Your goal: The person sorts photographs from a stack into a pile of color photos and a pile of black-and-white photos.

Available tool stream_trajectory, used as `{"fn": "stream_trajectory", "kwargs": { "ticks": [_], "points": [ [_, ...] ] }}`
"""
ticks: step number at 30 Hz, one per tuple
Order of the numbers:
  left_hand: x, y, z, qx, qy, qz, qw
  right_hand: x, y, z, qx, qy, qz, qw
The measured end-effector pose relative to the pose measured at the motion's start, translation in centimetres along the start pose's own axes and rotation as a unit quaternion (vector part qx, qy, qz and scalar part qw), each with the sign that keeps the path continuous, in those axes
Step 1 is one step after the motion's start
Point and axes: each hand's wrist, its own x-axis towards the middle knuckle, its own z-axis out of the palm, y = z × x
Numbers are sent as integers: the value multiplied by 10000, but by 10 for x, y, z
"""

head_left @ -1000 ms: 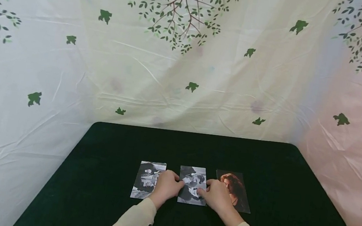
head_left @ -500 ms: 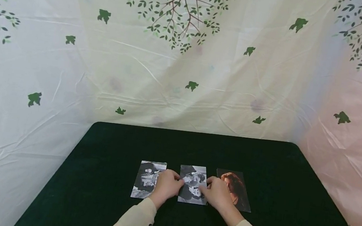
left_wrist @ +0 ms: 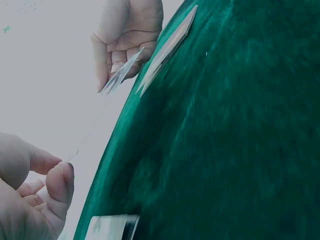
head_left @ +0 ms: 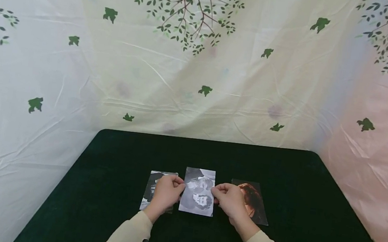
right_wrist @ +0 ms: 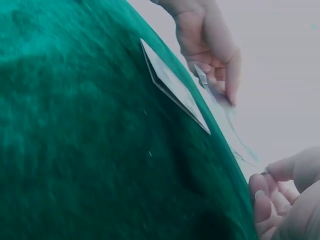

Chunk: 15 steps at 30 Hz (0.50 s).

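Observation:
A black-and-white photo card (head_left: 198,191) is held up off the table, its top tilted back, between both hands. My left hand (head_left: 165,194) pinches its left edge between thumb and fingers. On the opposite edge my right hand (head_left: 233,206) pinches it in the same way. The left wrist view shows this card (left_wrist: 122,72) nearly edge-on. Another black-and-white photo card (head_left: 148,189) lies on the table, partly hidden behind the left hand. Behind the right hand lies a dark photo card (head_left: 260,208) with a reddish-brown head on it, also partly covered.
All of this is over a table with a dark green cloth (head_left: 122,149). A pale hanging sheet (head_left: 168,90) with printed leaves and birds stands behind and at both sides. In the right wrist view, the left-hand card (right_wrist: 175,87) shows a layered edge, perhaps several cards.
The middle card has come up off the cloth and shifted slightly left, tilting toward me. Both hands rose with it, and the left moved left over the left card. The side cards stayed put.

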Motion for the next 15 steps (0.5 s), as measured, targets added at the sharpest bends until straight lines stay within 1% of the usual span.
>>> {"fn": "stream_trajectory", "kwargs": {
  "ticks": [4,10,15],
  "points": [
    [-2,-2,-14,139,-10,-72,9999,-2,0,11,109,66,-221,9997],
    [-4,-12,-37,271,56,-198,9994,-6,-4,35,172,25,-424,9990],
    [-4,-23,-56,432,171,-296,9985,-7,-8,58,32,-103,-690,9976]
  ]
}}
